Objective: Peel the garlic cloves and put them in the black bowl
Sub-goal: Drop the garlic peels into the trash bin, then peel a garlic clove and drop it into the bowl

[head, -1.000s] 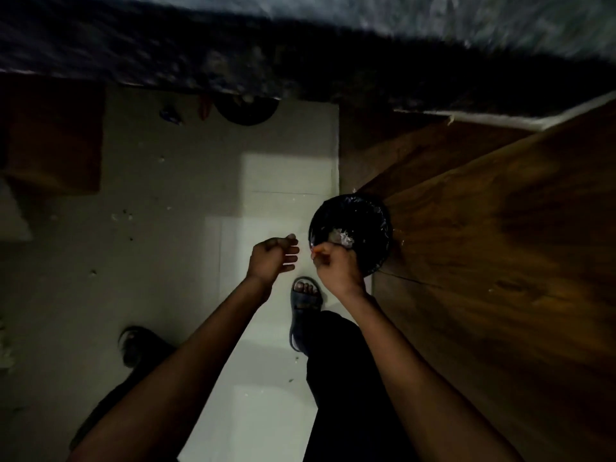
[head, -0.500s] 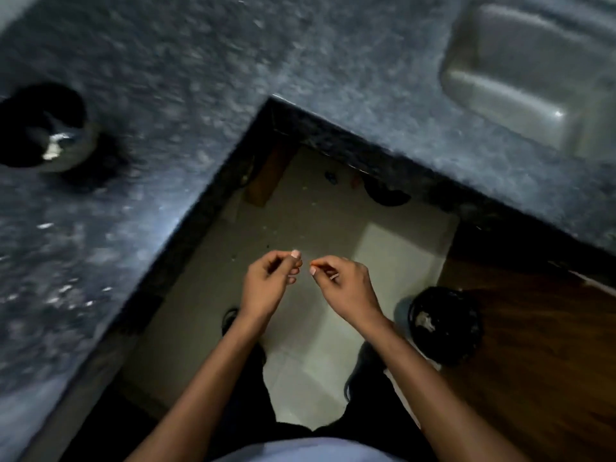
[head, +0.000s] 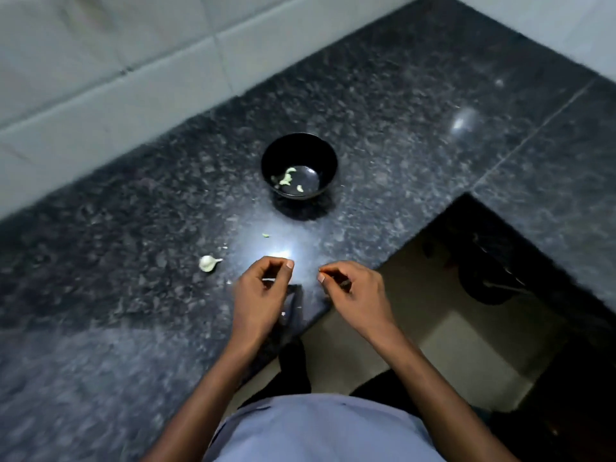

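Black bowl [head: 299, 165] at frame centre on the speckled granite counter [head: 133, 228] holds a few pale garlic pieces [head: 287, 177]. One unpeeled garlic clove [head: 208, 262] lies lower left of it. Left hand [head: 263, 295] and right hand [head: 356, 295] hover near the counter edge, fingers curled; whether they pinch anything is unclear.

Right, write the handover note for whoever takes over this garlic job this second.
Left hand: fingers curled, nothing visibly held. Right hand: fingers curled, thumb and forefinger together; can't tell if they pinch anything.
Black bowl sits on the granite counter, holding a few pale garlic pieces.
One unpeeled clove lies on the counter left of the left hand.
Left: peel that clove, drop it in the bowl.
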